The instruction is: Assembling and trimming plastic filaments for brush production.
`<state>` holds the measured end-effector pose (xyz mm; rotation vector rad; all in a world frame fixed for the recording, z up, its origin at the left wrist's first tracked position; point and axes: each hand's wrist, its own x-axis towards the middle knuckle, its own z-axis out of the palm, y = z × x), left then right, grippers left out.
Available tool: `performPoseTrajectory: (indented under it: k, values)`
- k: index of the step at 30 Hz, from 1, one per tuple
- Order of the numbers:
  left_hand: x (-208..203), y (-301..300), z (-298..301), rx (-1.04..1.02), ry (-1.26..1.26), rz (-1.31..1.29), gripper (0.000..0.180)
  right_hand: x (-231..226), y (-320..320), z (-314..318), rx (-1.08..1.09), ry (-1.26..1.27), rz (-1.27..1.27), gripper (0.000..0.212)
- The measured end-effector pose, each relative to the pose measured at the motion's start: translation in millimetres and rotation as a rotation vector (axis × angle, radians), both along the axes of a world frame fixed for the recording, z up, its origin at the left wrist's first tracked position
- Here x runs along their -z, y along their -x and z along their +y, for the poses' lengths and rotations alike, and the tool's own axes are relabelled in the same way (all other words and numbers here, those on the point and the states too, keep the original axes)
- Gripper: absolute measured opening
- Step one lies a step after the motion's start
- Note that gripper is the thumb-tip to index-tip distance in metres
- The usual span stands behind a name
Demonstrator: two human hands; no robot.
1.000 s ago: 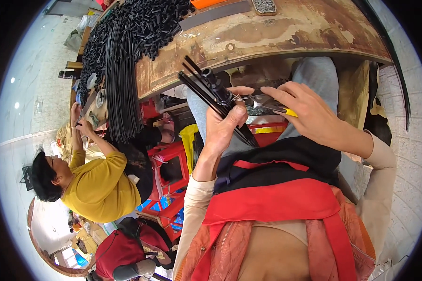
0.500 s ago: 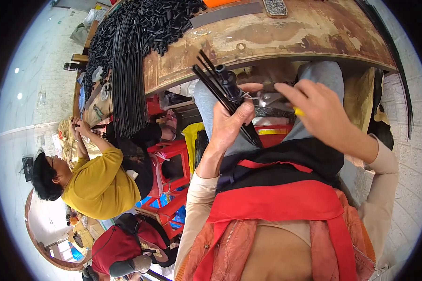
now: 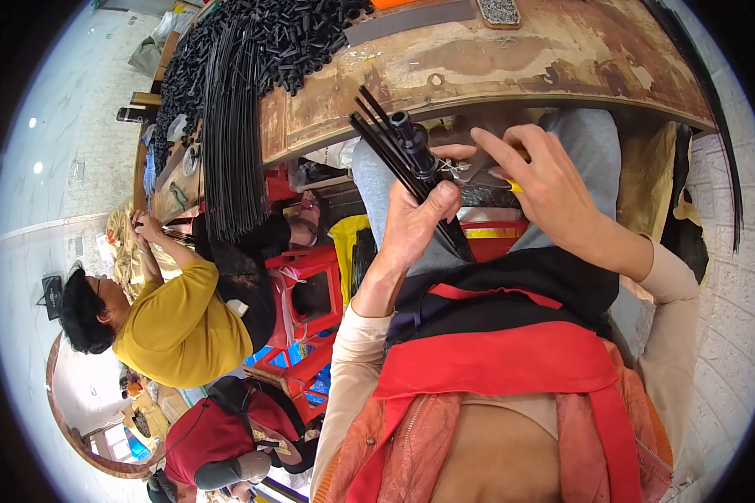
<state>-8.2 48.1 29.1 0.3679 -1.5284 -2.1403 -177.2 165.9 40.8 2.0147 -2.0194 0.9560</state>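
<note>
My left hand (image 3: 419, 222) is wrapped round a bundle of thin black rods (image 3: 382, 153) and a stepped black tube fitting (image 3: 413, 144), held tilted above my lap. Thin bright wire ends (image 3: 455, 170) stick out beside the fitting near my left fingertips. Just to the right, my right hand (image 3: 549, 180) has its index finger stretched towards the wires, the other fingers curled. A bit of a yellow-handled tool (image 3: 514, 185) shows under those fingers; its kind is mostly hidden. The two hands are apart.
A worn wooden table (image 3: 495, 71) stands ahead, bearing a heap of black tube pieces (image 3: 302, 38), a hanging bundle of black rods (image 3: 233, 142) and a tray of small metal parts (image 3: 499, 12). A co-worker in a yellow top (image 3: 184, 323) sits at left by red stools (image 3: 315, 285).
My right hand has shifted slightly left and up towards the wire ends, and the shiny metal part near it is less visible. My left hand keeps its hold on the rods and fitting.
</note>
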Motion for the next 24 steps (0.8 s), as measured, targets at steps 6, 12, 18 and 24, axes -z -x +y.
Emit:
performPoseTrajectory:
  k: [6, 12, 18, 24]
  values:
    - [-0.5, -8.4, -7.6, 0.074, 0.031, -0.056, 0.055, -43.0, 30.1, 5.4, -0.323, -0.243, -0.009, 0.047]
    - [-3.0, -6.0, -0.2, 0.12, 0.059, -0.053, 0.051, -69.7, 17.4, 15.7, -0.376, -1.231, -1.179, 0.053]
    - [-5.1, 1.0, -7.7, 0.119, 0.015, -0.009, 0.055, -54.8, 34.4, 20.0, -0.244, -0.177, 0.104, 0.042]
    - [3.6, -4.5, -12.2, 0.181, 0.048, -0.022, 0.066, -81.2, 26.9, 12.0, -0.298, -1.33, -1.231, 0.041]
